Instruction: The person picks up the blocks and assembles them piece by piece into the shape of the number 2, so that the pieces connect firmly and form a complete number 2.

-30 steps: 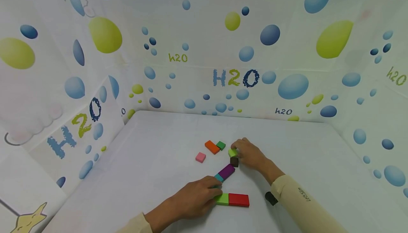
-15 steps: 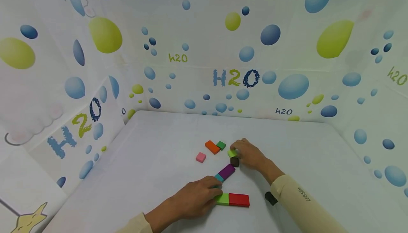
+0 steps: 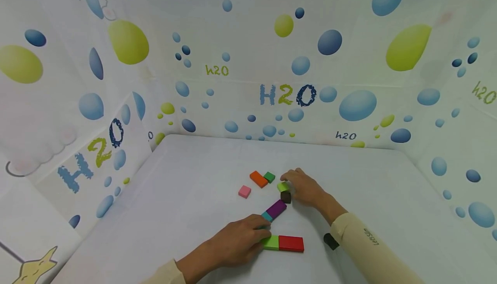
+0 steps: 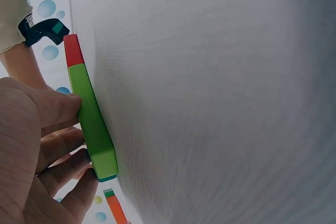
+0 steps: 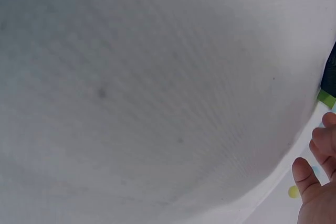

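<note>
My left hand (image 3: 240, 238) rests on the near row of flat coloured blocks. Its thumb and fingers touch the top edge of a light green block (image 4: 92, 121), fingers loosely bent. A red block (image 3: 291, 244) continues that row to the right. Beyond the fingertips, a teal block (image 3: 266, 216) meets a purple block (image 3: 276, 209) in a slanting line. This line leads to a dark brown block (image 3: 285, 197) and another light green block (image 3: 283, 186). Fingertips of my right hand (image 3: 306, 187) touch or nearly touch that last block. In the right wrist view its thumb stands apart from the fingers.
Left of the right hand lie an orange block (image 3: 258, 179), a green block (image 3: 269, 177) and a pink block (image 3: 244, 191) on the white table (image 3: 194, 176). A dark wrist device (image 3: 331, 241) shows below the right sleeve. Bubble-printed sheeting (image 3: 240, 38) encloses the table.
The light green block by my right hand has shifted very slightly left and nearer me. Otherwise both hands and the other blocks look the same.
</note>
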A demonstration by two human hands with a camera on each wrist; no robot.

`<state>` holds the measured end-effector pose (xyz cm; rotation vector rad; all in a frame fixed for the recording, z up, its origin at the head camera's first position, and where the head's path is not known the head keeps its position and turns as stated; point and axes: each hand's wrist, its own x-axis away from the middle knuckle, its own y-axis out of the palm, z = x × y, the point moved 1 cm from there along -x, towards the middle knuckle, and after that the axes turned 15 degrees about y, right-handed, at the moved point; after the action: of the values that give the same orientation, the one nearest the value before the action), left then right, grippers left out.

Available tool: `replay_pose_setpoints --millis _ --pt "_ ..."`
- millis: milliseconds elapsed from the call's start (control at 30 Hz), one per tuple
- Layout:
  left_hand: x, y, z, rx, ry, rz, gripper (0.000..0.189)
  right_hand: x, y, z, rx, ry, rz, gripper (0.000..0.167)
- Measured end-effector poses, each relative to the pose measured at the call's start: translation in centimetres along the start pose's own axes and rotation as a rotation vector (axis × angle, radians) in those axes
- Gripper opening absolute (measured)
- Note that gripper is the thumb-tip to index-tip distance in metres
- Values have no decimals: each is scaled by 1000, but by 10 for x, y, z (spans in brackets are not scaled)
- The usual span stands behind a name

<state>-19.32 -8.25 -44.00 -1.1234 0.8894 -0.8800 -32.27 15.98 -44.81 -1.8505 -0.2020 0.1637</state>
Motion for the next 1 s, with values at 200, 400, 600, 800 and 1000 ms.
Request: replay_pose_setpoints --millis 200,400,600,800,1000 --pt "0 0 0 7 -14 -7 35 -3 -1 -2 4 37 13 48" --pt "0 -1 1 12 -22 -10 35 -7 1 -4 7 51 36 45" --pt "0 -1 1 14 -20 -11 35 -15 -1 -10 33 84 38 43" --pt "1 -1 0 20 -14 -10 35 -21 -4 -22 14 117 7 33" --pt "1 -1 0 8 7 13 33 -22 -5 -34 4 117 -15 33"
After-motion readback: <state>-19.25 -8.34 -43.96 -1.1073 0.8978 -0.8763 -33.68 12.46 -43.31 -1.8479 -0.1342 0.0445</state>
